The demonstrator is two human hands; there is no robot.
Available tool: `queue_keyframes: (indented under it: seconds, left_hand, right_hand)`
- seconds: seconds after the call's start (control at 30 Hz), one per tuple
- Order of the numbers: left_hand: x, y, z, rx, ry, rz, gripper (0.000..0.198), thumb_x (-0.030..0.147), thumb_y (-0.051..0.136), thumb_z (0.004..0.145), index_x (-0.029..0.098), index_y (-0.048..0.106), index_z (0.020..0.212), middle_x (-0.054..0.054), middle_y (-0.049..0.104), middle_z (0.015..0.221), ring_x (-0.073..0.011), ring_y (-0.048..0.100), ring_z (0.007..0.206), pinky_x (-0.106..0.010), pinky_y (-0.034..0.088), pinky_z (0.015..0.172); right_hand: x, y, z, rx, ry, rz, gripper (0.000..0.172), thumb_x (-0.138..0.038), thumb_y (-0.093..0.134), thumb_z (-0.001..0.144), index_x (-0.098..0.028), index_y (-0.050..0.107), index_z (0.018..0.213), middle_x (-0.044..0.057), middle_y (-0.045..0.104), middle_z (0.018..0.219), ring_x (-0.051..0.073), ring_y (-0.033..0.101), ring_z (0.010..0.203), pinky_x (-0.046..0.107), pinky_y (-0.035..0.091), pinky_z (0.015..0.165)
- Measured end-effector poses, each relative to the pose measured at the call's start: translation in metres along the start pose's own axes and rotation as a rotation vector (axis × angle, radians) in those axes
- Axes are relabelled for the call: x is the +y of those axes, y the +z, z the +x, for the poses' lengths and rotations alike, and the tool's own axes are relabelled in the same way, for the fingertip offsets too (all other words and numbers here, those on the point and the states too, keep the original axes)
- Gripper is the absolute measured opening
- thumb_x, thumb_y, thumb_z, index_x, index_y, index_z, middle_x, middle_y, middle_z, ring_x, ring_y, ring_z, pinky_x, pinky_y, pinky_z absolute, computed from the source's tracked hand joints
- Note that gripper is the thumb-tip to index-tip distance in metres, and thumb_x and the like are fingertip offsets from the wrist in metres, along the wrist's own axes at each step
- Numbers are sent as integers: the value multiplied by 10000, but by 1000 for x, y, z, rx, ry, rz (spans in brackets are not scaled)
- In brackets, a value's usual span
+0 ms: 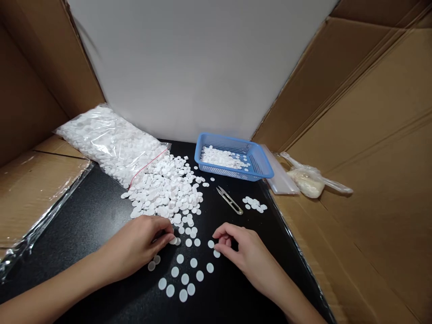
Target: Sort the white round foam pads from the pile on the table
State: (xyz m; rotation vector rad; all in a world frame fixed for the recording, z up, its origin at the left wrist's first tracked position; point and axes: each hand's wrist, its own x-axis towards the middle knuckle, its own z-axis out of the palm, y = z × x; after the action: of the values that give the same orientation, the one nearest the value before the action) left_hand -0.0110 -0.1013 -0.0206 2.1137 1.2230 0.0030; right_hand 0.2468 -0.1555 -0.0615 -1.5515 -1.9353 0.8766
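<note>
Small round white plastic discs lie loose on the black tabletop, with a big pile (165,189) spilling from a clear bag (108,139). My left hand (141,243) is at the near edge of this pile, thumb and forefinger closed together at a white disc (173,241). Another disc (177,241) lies right beside those fingertips. My right hand (245,256) has its thumb and forefinger apart, close to a disc (211,244) and a second one (216,254). Between and in front of both hands, several discs lie spread singly, such as one disc (185,279).
A blue perforated basket (265,168) holding white discs stands at the back. Metal thread snips (230,200) lie before it, beside a small heap of discs (254,204). Clear plastic bags (280,177) and a tied bag (307,180) are at right. Cardboard walls (371,135) flank the black table (84,216).
</note>
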Motion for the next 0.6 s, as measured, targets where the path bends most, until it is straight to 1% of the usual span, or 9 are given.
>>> queue_keyframes:
  seconds: [0.07,0.17,0.27,0.33,0.43,0.47,0.53,0.6]
  left_hand:
    - [0,-1,-3,-10,-20,0,291,339,471,977,208,685,829,-3,698,748,-172,615,669,-241,363,593]
    - [0,1,-5,-24,-23,19,266,328,520,954,211,700,796,10,670,690,-159,580,622,-231,334,564]
    - [-1,4,-4,-15,-30,50,193,309,593,913,221,711,788,20,661,675,-158,580,621,-224,321,558]
    - [-2,5,-2,15,-37,90,137,272,608,899,225,708,816,17,681,713,-164,601,648,-224,328,571]
    - [-3,5,1,55,-13,137,142,214,557,926,234,694,896,2,726,825,-178,650,734,-232,367,626]
    - [-3,6,1,58,2,152,154,206,543,938,238,692,916,-3,736,860,-186,664,770,-237,379,647]
    - [-3,6,2,52,22,192,145,209,550,946,246,690,939,-10,745,911,-202,679,820,-247,386,668]
    - [-4,7,4,36,25,222,108,216,583,939,243,686,927,-11,744,913,-212,683,820,-252,375,654]
  right_hand:
    - [-2,1,3,-28,20,-19,145,-94,680,844,-238,677,855,-41,634,718,154,627,665,254,484,601]
    - [-6,3,6,-51,51,-109,164,-90,706,840,-229,654,769,-33,608,731,160,613,679,250,471,580]
    - [-8,6,8,-68,50,-135,209,-84,718,839,-220,620,713,-31,607,744,154,610,675,248,469,583]
    - [-10,10,8,-18,-2,-166,221,-73,724,835,-216,605,717,-29,616,741,158,612,681,264,471,619]
    - [-12,18,3,86,-165,-242,241,-9,677,838,-214,581,753,-26,634,741,166,599,695,299,453,681]
    - [-12,19,0,84,-222,-247,246,4,658,844,-215,580,764,-25,642,751,166,595,703,304,445,695]
    - [-12,20,-6,26,-311,-219,238,4,634,869,-219,600,796,-26,662,780,162,601,728,307,437,719]
    - [-11,16,-10,-12,-323,-199,227,-12,603,908,-227,625,837,-22,682,819,161,613,765,310,438,750]
